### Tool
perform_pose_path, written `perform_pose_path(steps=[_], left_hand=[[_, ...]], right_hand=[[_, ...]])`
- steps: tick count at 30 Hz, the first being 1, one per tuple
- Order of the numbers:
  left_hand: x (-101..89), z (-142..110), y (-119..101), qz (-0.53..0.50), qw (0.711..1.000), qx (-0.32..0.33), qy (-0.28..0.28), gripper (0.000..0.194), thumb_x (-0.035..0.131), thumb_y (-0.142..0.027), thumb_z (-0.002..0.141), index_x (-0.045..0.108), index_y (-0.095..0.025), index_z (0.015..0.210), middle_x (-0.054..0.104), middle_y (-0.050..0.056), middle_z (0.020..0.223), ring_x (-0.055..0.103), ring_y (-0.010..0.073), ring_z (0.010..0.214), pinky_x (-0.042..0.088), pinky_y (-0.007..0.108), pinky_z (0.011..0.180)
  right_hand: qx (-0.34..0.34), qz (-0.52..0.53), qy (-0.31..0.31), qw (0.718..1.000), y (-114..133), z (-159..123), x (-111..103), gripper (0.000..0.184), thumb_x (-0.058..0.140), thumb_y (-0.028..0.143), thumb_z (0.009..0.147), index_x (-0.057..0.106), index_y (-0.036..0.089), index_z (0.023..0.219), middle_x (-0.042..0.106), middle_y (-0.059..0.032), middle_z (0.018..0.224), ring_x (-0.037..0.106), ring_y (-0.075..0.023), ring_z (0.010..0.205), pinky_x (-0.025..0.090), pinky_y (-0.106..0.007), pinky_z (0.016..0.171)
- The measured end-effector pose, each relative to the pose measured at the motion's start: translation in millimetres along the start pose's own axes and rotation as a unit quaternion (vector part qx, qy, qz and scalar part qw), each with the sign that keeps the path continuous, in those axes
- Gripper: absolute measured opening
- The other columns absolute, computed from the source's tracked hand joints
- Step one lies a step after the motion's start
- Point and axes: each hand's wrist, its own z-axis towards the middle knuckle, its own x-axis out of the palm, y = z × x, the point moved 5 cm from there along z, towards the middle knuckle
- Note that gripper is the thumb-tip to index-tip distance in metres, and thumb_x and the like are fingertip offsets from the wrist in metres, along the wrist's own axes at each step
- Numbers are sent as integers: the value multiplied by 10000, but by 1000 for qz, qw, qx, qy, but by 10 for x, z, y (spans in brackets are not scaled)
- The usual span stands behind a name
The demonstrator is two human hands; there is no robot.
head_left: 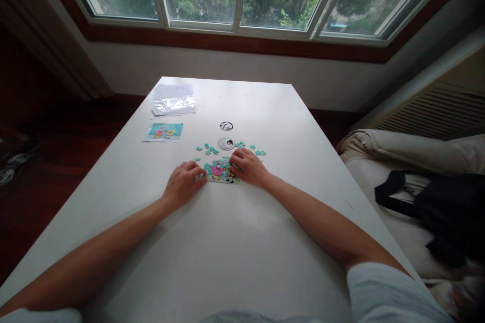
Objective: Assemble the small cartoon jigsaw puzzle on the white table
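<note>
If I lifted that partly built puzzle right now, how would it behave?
The puzzle might bend or break apart, being made of small pieces. It's probably light, since it looks thin. Pushed, it may slide on the smooth table.

I have a wide bare lane on the white table [227, 247] between the forearms, running up to the puzzle [217, 171]. There the left hand [185, 177] blocks the left edge and the right hand [248, 165] covers the right part, leaving me a narrow gap between. Beyond, loose pieces [209, 150] and two round discs [226, 144] obstruct a straight pass; the picture sheet [165, 132] and clear plastic bag [174, 100] occupy the far left. Far right, I can pass freely.
</note>
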Motion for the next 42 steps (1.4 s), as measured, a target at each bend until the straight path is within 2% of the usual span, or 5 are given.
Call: perform_pose_path(steps=[10,15,21,31,42], left_hand=[[-6,-6,-27,8,1000,22,2,150,603,-301,971,719,-244,896,700,42,995,600,213,932,498,356,850],[-73,-21,-123,67,992,99,32,258,502,-316,1026,734,-236,947,724,64,1036,615,212,928,484,380,870],[-128,-76,-132,51,986,143,63,265,482,-297,1025,738,-271,1087,725,72,1116,642,198,949,471,386,892],[-153,-109,-197,56,982,166,73,235,516,-262,1007,719,-270,1123,711,69,1202,639,230,1056,468,400,919],[-195,-102,-218,67,973,196,102,276,475,-265,1035,703,-270,1190,723,55,1203,668,212,1063,481,390,929]], right_hand=[[-1,7,5,1000,-16,-12,12,113,612,315,979,644,209,995,612,-95,1046,513,-236,989,412,-385,902],[-1,11,6,1000,-16,-7,8,108,606,309,982,646,209,992,611,-94,1035,513,-233,974,415,-382,894],[-3,17,4,1000,-17,-5,0,104,604,302,982,646,208,987,611,-93,1034,513,-232,971,417,-382,890],[-8,13,3,1000,-19,-10,4,114,588,313,993,638,211,988,613,-96,1041,514,-237,978,423,-386,889],[-7,8,4,1000,-28,-12,16,116,592,307,990,642,203,988,612,-94,1034,509,-233,974,427,-385,894]])
